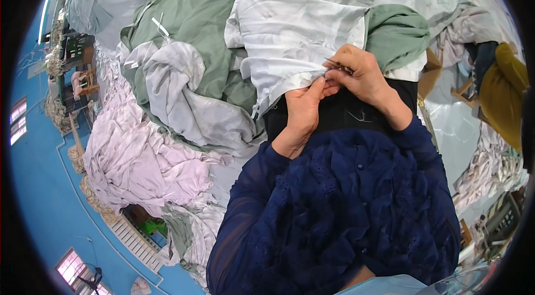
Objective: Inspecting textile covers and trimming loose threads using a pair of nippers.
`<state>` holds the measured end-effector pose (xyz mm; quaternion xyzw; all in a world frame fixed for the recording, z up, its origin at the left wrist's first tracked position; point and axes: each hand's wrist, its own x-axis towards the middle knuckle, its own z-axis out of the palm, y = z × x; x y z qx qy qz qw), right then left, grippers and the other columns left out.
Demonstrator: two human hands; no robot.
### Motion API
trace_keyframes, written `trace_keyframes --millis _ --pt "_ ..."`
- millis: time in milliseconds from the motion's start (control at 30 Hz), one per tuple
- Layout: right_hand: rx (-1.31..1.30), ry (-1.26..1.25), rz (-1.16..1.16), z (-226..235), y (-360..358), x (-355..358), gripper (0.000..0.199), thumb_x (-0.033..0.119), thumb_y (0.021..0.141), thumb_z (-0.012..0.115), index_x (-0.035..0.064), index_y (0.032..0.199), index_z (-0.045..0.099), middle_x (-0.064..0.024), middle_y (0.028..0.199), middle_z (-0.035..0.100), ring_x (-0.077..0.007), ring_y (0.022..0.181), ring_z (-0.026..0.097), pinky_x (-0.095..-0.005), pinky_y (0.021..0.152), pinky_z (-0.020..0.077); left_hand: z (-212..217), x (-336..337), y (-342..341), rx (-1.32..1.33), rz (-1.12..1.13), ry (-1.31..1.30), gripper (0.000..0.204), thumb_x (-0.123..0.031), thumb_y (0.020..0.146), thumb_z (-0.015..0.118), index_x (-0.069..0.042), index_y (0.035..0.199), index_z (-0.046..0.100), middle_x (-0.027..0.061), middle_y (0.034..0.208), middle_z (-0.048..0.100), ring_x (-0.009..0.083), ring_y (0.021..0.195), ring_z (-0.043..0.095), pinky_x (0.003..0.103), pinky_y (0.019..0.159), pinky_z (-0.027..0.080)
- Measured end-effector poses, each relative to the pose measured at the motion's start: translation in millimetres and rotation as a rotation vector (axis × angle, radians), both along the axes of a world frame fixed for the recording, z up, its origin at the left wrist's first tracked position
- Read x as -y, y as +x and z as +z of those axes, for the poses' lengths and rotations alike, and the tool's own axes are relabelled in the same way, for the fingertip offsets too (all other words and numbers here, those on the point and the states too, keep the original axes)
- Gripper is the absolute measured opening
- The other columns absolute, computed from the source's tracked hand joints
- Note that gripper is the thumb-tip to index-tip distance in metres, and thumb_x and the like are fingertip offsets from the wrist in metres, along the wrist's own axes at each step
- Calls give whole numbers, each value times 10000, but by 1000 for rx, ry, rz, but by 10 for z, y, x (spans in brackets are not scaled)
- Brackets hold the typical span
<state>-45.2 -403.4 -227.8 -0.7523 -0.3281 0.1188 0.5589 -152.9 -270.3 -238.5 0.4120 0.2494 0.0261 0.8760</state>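
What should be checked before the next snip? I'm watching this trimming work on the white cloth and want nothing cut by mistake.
1. Left hand pinches the white cloth edge: ok.
2. Right hand holds small metal snips: ok.
3. Blade tips sit on a thread only: cannot tell, too small.
4. Left fingertips away from the blades: not ok, very close.
5. Green cloth lies apart from the blades: ok.

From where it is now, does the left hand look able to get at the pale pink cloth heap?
Probably yes, with a stretch: the left hand pinches the white cloth hem, and the pink cloth lies open to its left, nothing covering it.
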Motion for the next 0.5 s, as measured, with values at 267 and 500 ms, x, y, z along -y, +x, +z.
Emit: trace_keyframes --millis 267,500 --pt "122 -95 0 61 -58 10 82 -35 780 641 10 816 582 -110 727 546 -258 612 540 -338 558 442 -21 -6 -10 0 -28 41 206 -15 960 513 65 1132 593 141 1049 661 225 875 670 339 759 575" --pt "-207 -25 -27 -8 -23 -39 65 -21 808 616 4 851 573 -107 737 538 -218 618 527 -303 576 429 63 26 51 5 -25 33 215 -8 964 493 49 1146 593 128 1040 662 203 862 674 314 738 575"
